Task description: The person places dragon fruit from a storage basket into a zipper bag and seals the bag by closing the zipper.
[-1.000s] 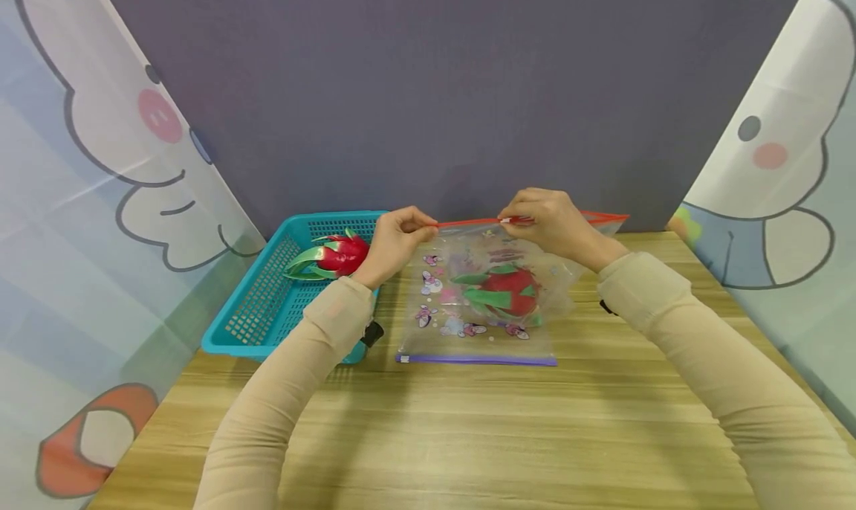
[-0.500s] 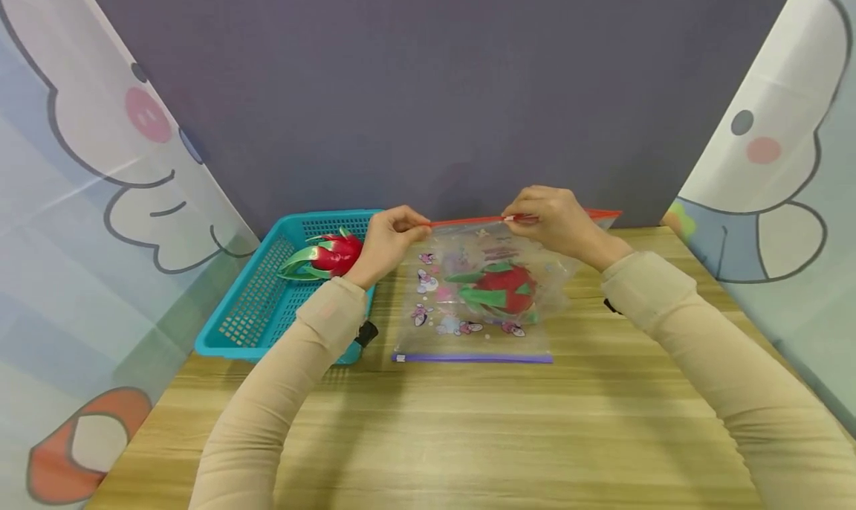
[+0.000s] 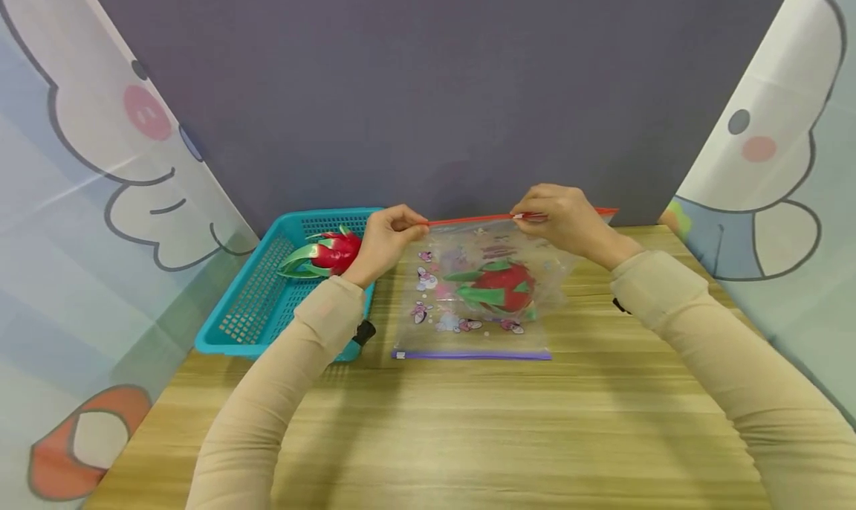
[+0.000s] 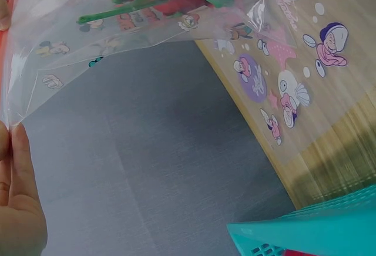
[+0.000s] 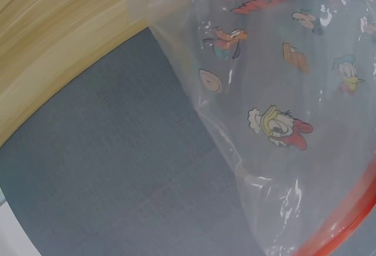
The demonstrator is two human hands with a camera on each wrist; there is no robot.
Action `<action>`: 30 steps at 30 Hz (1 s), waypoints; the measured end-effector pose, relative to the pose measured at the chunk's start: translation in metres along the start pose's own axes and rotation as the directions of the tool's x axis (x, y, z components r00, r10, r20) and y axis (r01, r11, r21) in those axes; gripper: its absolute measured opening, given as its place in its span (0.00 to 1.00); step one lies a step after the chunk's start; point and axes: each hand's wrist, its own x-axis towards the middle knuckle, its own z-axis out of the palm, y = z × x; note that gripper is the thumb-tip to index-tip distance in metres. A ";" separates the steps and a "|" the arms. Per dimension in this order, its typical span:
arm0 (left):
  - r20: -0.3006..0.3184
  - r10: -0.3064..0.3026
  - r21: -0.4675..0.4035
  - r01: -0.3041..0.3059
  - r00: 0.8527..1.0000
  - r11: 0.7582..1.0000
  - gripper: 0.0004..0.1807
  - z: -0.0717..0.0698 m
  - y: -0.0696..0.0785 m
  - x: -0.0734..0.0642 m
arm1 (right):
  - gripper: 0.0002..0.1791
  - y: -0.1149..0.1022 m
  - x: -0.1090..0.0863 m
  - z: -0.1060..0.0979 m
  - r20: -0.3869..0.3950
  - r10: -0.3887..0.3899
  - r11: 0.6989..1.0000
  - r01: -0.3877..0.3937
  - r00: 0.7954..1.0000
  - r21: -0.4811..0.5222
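Note:
A clear zip bag with a red zip edge hangs from both hands, its printed side showing cartoon figures in the right wrist view. Inside it is a dragon fruit, red with green leaf tips. At the bag's upper left corner, my left hand pinches the end of the red strip between thumb and fingers. Farther right along that strip, my right hand pinches at the small white slider. Beneath, a second clear bag with a purple zip lies flat on the table.
A turquoise plastic basket stands left of the bags, holding another dragon fruit. The wooden table meets a dark grey panel at the back. Cartoon-printed curtains flank both sides.
My right hand has slid rightward along the red strip with the white slider, away from the left hand. My left hand keeps its pinch on the corner; the view has shifted slightly.

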 end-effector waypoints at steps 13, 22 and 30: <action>0.005 -0.013 0.006 0.013 1.000 1.000 0.07 0.000 0.001 -0.001 | 0.08 0.003 -0.007 -0.006 -0.005 0.012 0.999 -0.012 1.000 -0.032; 0.001 -0.035 0.026 0.035 0.999 0.999 0.07 -0.001 0.002 -0.001 | 0.08 0.005 -0.010 -0.010 -0.007 0.011 0.999 -0.011 1.000 -0.042; 0.003 -0.021 0.018 0.021 1.000 1.000 0.07 -0.001 -0.016 0.008 | 0.08 0.007 -0.013 -0.012 -0.004 0.013 0.999 -0.013 1.000 -0.042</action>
